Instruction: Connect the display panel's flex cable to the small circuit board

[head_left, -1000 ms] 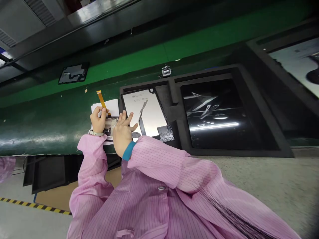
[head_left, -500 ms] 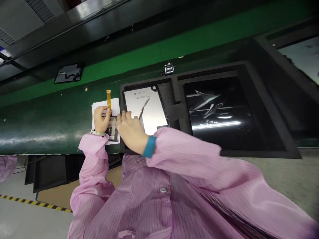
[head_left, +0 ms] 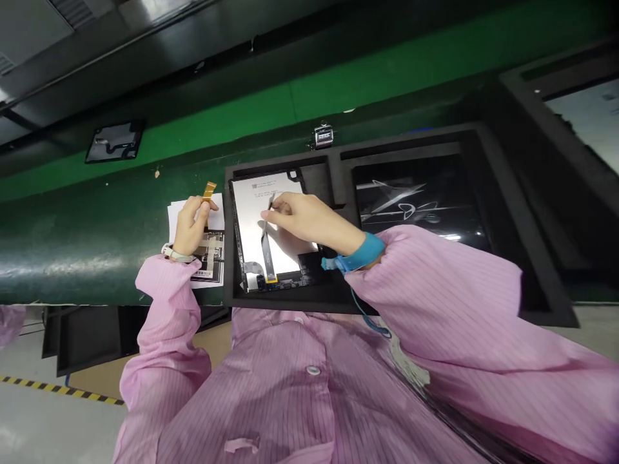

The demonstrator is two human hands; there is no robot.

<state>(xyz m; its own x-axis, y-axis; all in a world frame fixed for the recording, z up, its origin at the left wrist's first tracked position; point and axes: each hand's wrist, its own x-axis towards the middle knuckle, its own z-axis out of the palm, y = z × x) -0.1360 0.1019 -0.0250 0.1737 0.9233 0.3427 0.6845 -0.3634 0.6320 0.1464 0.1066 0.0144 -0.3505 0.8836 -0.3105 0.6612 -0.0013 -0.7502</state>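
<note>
My left hand (head_left: pixel 191 225) pinches an orange flex cable (head_left: pixel 209 191) between thumb and fingers, its end sticking up past the fingertips. Below that hand lies a dark printed piece with pale tape strips (head_left: pixel 211 252), on top of white sheets (head_left: pixel 176 209). Over a silvery-backed display panel (head_left: pixel 249 235), my right hand (head_left: pixel 309 219) has its fingers closed on the upper part of a dark ribbon cable (head_left: pixel 267 254). The ribbon's lower end, edged in orange, rests near the panel's bottom edge. A blue wrist strap (head_left: pixel 362 254) circles my right wrist.
A black foam tray (head_left: pixel 336 177) surrounds the panel and, in its right compartment, a glossy black screen (head_left: pixel 411 193). Behind stands a small metal-framed device (head_left: pixel 324 135). A smaller dark panel (head_left: pixel 115 142) lies back left. Another panel (head_left: pixel 590 119) sits far right.
My right hand has moved right and up from the dark printed piece to the ribbon cable, uncovering the panel's lower part. My left hand still holds the orange flex cable, now tilted.
</note>
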